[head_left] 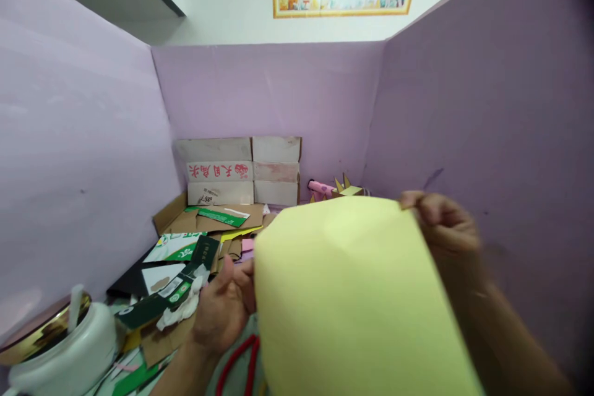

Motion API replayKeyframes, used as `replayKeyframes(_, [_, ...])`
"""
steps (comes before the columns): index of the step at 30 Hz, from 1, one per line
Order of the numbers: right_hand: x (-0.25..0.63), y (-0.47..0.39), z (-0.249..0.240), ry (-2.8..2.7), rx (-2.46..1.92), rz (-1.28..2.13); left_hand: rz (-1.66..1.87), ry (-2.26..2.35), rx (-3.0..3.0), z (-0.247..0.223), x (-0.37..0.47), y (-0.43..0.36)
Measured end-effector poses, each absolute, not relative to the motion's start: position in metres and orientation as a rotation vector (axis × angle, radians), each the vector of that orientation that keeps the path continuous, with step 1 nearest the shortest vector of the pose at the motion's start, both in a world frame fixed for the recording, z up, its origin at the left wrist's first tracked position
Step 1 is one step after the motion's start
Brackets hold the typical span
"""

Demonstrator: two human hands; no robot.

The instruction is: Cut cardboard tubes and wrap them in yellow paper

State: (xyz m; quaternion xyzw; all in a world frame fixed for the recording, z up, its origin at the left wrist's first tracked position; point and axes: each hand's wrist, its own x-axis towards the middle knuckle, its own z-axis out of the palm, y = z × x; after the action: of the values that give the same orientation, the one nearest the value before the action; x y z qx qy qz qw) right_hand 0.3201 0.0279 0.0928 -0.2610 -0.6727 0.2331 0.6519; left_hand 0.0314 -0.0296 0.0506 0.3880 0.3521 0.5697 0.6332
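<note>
A large pale yellow sheet of paper [357, 297] is held up in front of me, filling the lower middle of the view. My left hand [223, 309] grips its left edge, fingers closed on the paper. My right hand [440, 229] pinches its upper right corner; this hand is blurred. The sheet hides the surface below it.
Purple partition walls [278, 93] enclose the desk. Flattened cardboard boxes [244, 170] lean at the back, with green-and-white carton scraps [176, 247] in front. A white jar [69, 352] stands at lower left. Red-handled scissors [239, 359] lie under the sheet. A small yellow paper model [348, 189] sits at the back.
</note>
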Motion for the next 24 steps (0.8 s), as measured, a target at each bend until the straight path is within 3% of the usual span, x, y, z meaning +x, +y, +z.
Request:
replayKeyframes(2, [0.291, 0.052, 0.082, -1.268, -0.530, 0.953, 1.396, 0.928, 0.759, 0.043, 0.017, -0.031])
replayKeyframes(9, [0.245, 0.041, 0.023, -1.007, -0.669, 1.746, 1.397, 1.129, 0.604, 0.002, -0.003, -0.019])
replayKeyframes(24, [0.257, 0.026, 0.019, -1.023, -0.621, 1.966, 1.315, 1.223, 0.607, -0.013, 0.004, -0.010])
